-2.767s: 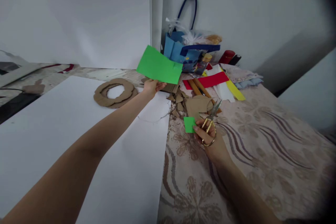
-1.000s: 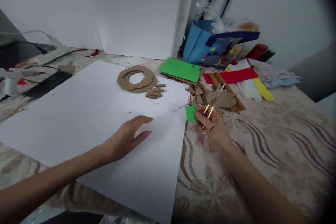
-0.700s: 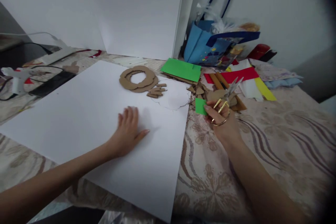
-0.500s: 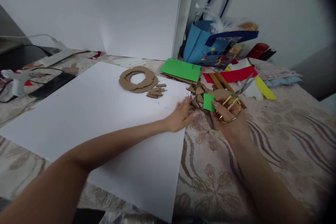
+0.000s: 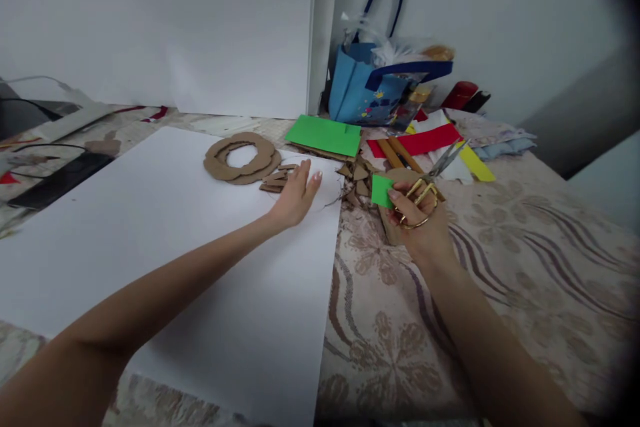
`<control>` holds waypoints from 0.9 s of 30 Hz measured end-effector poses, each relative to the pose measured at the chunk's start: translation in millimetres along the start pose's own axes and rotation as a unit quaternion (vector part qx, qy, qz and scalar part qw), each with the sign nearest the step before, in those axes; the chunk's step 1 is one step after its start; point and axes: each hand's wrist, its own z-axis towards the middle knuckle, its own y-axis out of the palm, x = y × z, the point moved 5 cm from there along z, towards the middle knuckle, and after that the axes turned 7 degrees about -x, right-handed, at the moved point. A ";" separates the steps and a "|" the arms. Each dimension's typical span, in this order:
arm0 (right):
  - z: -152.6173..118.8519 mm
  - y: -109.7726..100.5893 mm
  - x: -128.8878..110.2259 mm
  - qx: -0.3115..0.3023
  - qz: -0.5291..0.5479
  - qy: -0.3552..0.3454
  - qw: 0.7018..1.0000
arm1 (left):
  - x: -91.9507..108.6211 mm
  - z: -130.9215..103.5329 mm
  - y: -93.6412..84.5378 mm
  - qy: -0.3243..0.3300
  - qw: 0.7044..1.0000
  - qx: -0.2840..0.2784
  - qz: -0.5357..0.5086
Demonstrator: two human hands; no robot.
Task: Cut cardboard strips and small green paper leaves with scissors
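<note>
My left hand [image 5: 295,195] is over the white board [image 5: 215,247], fingers stretched out, right beside several small cardboard strips [image 5: 273,181]. Whether it touches them I cannot tell. To the left of the strips lie cardboard rings [image 5: 216,163] with wavy edges, one on another. My right hand [image 5: 419,217] is closed around gold-handled scissors [image 5: 424,197], whose blades point away to the upper right. Between its thumb and fingers it also pinches a small green paper piece [image 5: 381,191]. Torn cardboard scraps [image 5: 361,177] lie in a heap between the two hands.
Green sheets [image 5: 324,135] lie on cardboard at the back. Behind them stands a blue bag [image 5: 350,83]. Red paper [image 5: 420,143] and yellow paper [image 5: 475,160] lie to the right on the patterned cloth [image 5: 500,240]. A black flat object [image 5: 60,179] lies at the left.
My left hand has moved left, from the edge of the board by the scraps to the cardboard strips. My right hand still holds the scissors and green paper. The whole view has shifted somewhat.
</note>
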 end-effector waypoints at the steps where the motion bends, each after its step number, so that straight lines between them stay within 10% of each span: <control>1: 0.3 0.1 -0.6 0.000 -0.002 -0.003 1.000 | -1.6 -2.9 9.2 -0.010 0.999 -0.027 0.019; 9: -1.4 0.4 -0.4 0.016 -0.015 0.023 0.999 | 17.8 53.6 69.2 0.031 0.980 -0.061 -0.188; 13: -1.0 -0.7 3.1 0.020 -0.009 0.028 0.999 | 27.9 61.2 58.2 0.025 0.941 -0.050 -0.334; 22: -10.2 11.6 19.9 -0.020 -0.027 0.055 0.998 | -3.6 -2.4 30.6 -0.108 0.796 -0.111 -0.585; 27: -11.9 13.9 28.3 -0.031 -0.051 0.066 0.996 | -5.3 0.5 27.6 -0.071 0.819 -0.086 -0.562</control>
